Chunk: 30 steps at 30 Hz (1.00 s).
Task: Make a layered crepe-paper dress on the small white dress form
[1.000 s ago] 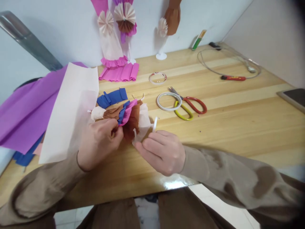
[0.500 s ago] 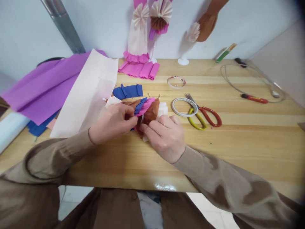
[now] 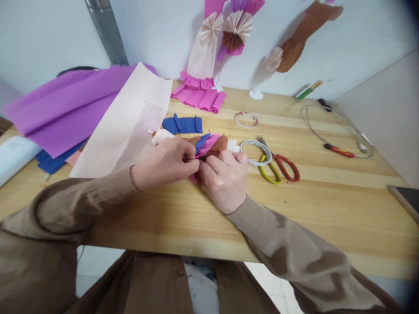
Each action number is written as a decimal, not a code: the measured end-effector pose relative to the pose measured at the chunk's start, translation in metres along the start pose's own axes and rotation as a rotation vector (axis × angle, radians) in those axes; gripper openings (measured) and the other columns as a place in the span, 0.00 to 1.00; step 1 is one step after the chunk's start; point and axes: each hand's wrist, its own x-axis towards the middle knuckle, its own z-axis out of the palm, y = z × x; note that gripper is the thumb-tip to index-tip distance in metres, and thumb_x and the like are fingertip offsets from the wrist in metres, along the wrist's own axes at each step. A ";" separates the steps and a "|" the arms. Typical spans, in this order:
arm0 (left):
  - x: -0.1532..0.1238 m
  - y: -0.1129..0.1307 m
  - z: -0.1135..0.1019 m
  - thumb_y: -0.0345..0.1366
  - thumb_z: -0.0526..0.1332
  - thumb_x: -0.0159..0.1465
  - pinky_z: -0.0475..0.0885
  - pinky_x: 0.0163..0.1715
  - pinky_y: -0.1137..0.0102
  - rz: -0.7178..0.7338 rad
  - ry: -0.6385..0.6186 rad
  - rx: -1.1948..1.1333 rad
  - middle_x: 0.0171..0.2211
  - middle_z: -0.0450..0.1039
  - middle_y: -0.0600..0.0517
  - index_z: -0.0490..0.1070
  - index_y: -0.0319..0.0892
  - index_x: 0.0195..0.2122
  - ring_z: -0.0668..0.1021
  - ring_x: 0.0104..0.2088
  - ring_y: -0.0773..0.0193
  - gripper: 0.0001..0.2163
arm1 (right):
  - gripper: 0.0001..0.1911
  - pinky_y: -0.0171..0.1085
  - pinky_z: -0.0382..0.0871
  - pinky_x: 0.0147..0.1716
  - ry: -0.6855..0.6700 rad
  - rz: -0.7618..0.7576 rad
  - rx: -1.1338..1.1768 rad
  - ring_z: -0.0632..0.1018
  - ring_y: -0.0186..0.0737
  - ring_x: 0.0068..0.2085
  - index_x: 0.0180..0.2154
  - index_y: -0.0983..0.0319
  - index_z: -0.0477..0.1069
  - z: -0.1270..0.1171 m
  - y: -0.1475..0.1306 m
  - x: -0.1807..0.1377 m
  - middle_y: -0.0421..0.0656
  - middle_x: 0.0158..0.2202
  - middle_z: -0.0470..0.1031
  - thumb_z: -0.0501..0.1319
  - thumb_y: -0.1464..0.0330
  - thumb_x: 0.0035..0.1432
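Both hands meet at a gathered bundle of crepe paper (image 3: pixel 209 145) in brown, blue, pink and white, lying on the wooden table (image 3: pixel 157 218). My left hand (image 3: pixel 166 162) is closed, thumb and forefinger pinched at the bundle's left front. From the right, my right hand (image 3: pixel 224 179) curls over the bundle's front side, fingers closed, its fingertips touching those of the left. What lies exactly between the fingertips is hidden. Just right of the bundle lies a roll of white tape (image 3: pixel 255 152), partly over scissors (image 3: pixel 278 165) with one yellow and one red handle.
Purple paper (image 3: pixel 72 104) and a cream sheet (image 3: pixel 131 117) cover the left side. Behind the bundle lie a folded blue strip (image 3: pixel 183 124) and a pink pleated strip (image 3: pixel 199 98). A bracelet-like ring (image 3: pixel 246 120) and a red-handled corded tool (image 3: pixel 338 150) lie right. Paper dresses (image 3: pixel 203 52) stand at the wall.
My right hand has moved in against my left fingertips, covering more of the bundle's front. The view has shifted slightly. Both hands stay at the bundle.
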 end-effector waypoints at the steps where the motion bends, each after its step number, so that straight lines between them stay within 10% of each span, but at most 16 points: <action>1: 0.000 0.000 0.000 0.29 0.56 0.53 0.53 0.22 0.72 0.000 -0.008 -0.004 0.16 0.57 0.57 0.57 0.40 0.15 0.60 0.21 0.72 0.11 | 0.19 0.42 0.46 0.33 -0.006 -0.006 0.002 0.61 0.39 0.32 0.21 0.61 0.68 0.000 0.000 0.000 0.39 0.19 0.63 0.57 0.72 0.66; 13: 0.015 -0.012 -0.014 0.31 0.56 0.54 0.59 0.18 0.75 -0.005 -0.172 -0.329 0.16 0.65 0.57 0.73 0.38 0.25 0.65 0.18 0.72 0.07 | 0.16 0.43 0.45 0.33 -0.093 -0.031 0.027 0.61 0.38 0.31 0.20 0.61 0.64 -0.002 0.001 -0.008 0.39 0.21 0.63 0.60 0.73 0.60; 30: 0.011 -0.020 -0.005 0.24 0.53 0.60 0.60 0.30 0.71 0.391 -0.121 0.389 0.26 0.70 0.54 0.72 0.41 0.33 0.69 0.27 0.67 0.10 | 0.09 0.43 0.49 0.35 -0.140 -0.016 -0.008 0.62 0.41 0.33 0.26 0.62 0.71 -0.014 -0.004 -0.014 0.41 0.22 0.65 0.60 0.73 0.59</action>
